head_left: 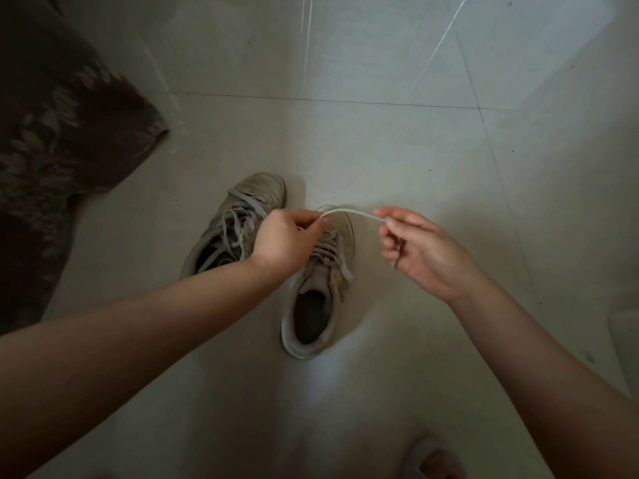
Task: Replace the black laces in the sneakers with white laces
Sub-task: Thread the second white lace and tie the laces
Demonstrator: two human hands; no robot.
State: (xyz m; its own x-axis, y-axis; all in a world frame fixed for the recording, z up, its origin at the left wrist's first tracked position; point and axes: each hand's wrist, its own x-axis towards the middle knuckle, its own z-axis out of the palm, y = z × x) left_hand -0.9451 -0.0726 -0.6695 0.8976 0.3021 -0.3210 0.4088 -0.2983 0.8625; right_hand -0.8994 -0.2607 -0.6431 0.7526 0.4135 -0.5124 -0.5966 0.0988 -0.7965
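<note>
Two pale sneakers stand on the tiled floor (380, 150). The right sneaker (320, 288) points its toe away from the person; the left sneaker (235, 223) angles up and to the right. A white lace (349, 213) stretches sideways above the right sneaker's toe, pinched by the left hand (288, 236) and the right hand (415, 247), fingers curled.

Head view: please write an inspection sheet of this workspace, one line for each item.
Surface: pale tiled floor.
Job's things: left sneaker loosely laced; right sneaker partly laced; white lace stretched between both hands.
Clutter: patterned dark cloth at left; a pale object at the bottom edge, unclear.
Grippers: left hand and right hand each pinch the lace.
Cables: nothing seen.
Surroundings: dim light.
</note>
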